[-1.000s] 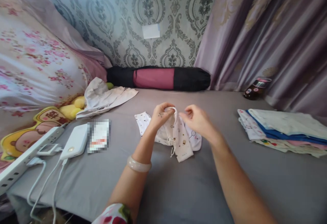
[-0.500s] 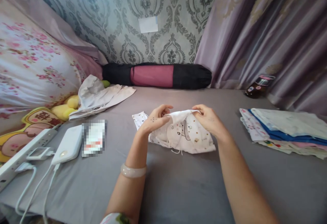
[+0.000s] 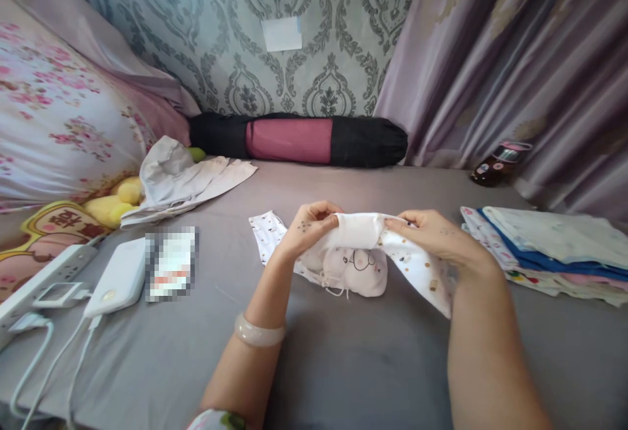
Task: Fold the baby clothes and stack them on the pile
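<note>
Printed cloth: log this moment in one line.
left hand: pinching printed cloth | right hand: pinching printed cloth | printed cloth: held between both hands

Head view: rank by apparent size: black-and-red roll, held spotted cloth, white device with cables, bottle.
1. black-and-red roll
2. held spotted cloth, partly hidden by fingers
3. white device
4. bottle

The bottle sits farther back, so its true size against the device is unsure.

White garment [image 3: 360, 231], small brown prints; top edge raised, nearly level
</note>
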Tool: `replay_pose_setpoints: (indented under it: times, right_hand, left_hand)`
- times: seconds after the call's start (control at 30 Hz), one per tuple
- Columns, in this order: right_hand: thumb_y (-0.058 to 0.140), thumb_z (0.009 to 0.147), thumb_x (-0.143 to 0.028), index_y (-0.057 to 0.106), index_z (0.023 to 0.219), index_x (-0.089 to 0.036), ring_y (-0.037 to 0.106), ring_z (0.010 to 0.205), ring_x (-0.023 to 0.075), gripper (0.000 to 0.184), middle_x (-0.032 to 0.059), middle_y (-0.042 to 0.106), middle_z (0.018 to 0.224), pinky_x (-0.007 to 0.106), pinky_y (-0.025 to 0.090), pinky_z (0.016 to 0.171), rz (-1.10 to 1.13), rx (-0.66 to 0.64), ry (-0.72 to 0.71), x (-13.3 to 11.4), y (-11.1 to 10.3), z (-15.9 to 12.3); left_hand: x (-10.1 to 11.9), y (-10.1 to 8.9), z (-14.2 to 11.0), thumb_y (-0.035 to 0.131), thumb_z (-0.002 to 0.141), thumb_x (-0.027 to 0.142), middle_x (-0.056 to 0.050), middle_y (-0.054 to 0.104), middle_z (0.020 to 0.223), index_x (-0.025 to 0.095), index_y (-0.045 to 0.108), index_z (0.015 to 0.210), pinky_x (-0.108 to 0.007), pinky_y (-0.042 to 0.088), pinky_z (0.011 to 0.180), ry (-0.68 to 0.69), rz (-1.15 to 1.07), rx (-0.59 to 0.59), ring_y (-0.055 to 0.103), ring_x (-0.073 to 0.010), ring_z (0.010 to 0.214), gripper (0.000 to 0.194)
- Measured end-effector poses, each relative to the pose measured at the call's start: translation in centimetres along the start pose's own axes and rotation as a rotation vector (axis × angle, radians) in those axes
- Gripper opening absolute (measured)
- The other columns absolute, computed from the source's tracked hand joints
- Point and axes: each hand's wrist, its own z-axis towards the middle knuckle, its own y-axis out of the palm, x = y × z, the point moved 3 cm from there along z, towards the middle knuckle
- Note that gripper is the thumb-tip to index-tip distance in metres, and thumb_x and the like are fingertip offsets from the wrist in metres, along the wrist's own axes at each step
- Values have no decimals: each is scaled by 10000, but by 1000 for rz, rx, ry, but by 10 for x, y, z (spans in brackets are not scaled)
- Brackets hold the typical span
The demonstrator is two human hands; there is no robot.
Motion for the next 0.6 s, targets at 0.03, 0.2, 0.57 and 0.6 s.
replay_pose_setpoints:
  times: [0.03,0.2,0.57,0.6]
  right_hand:
    - [603,787,-500,717,844,-172,623,680,192,352,62,707,767,265,449,565,-66,29,8,8,2,5]
    - [576,818,-298,697,1066,-194,624,1018,256,295,103,692,1120,351,466,857,-263,147,-116,13,21,24]
    - [561,869,-411,706,932,-231,646,876,180,240,15,720,934,280,469,766,80,-33,-387,-37,62,20]
    - [559,869,-418,708,909,-229,644,846,176,244,11,719,902,274,468,741,94,-27,-380,-35,61,21]
  left_hand:
    - [-6,2,2,648,737,295,-12,627,729,144,663,793,-227,407,606,-40,27,8,540,-112,658,162]
    - [-27,9,8,595,702,228,13,593,652,140,674,743,-217,374,583,-131,145,8,506,-101,619,125]
    - [-20,-2,4,660,724,409,14,566,632,131,671,731,-219,366,552,-170,178,6,484,-98,592,278]
    - [-19,-5,3,659,729,435,12,572,638,134,673,733,-217,362,545,-170,197,-1,485,-99,591,301]
